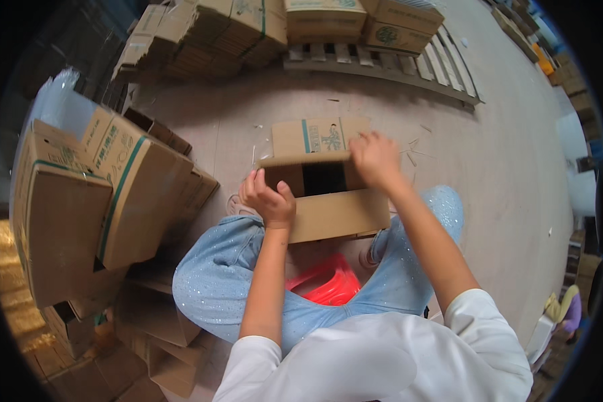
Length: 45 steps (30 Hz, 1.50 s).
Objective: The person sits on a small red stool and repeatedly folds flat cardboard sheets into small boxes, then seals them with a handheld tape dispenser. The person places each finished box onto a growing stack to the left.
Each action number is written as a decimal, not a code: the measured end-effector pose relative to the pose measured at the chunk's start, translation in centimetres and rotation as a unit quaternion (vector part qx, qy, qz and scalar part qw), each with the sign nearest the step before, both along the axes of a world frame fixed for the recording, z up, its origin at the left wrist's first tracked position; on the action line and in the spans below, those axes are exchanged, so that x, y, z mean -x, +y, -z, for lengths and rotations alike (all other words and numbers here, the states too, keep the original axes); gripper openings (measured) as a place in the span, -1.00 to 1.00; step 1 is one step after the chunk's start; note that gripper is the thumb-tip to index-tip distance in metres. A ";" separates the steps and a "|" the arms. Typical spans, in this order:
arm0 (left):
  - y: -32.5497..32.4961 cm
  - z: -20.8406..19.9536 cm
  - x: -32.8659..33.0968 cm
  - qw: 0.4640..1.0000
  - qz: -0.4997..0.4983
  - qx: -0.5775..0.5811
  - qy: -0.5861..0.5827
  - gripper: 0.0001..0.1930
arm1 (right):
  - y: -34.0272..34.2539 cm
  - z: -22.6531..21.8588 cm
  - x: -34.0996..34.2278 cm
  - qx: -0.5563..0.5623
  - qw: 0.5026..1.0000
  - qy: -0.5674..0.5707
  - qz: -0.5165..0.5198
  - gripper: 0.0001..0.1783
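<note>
A brown cardboard box (342,216) stands between my knees with its top flaps up. Its far flap (315,137) lies folded outward and carries a green stripe and print. A black patch shows inside the box, and I cannot make out what it is. At the near left corner, my left hand (269,199) has its fingers curled round the side edge, thumb apart. My right hand (376,161) grips the far right corner, its fingertips partly hidden behind the board. Beneath me is a red plastic stool (335,285).
Stacked cardboard boxes (67,214) rise close on my left, with clear plastic film (53,100) on top. Flattened cartons (228,33) and closed boxes (325,23) stand ahead, some on a wooden pallet (382,67). Paper scraps (412,151) lie on the floor. Another person (569,309) is far right.
</note>
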<state>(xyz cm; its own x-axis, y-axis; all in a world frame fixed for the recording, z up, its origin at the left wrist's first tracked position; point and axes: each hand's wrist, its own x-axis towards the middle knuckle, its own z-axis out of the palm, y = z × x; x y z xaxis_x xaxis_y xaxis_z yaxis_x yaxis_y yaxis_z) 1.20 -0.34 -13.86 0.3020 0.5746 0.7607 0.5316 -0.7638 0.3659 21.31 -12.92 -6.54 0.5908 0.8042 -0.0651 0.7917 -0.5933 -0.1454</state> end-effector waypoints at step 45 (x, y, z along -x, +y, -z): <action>0.9 -1.1 -7.0 0.894 0.232 0.196 0.329 -0.55 | -5.3 3.6 10.0 -0.013 0.975 0.088 -0.203 0.19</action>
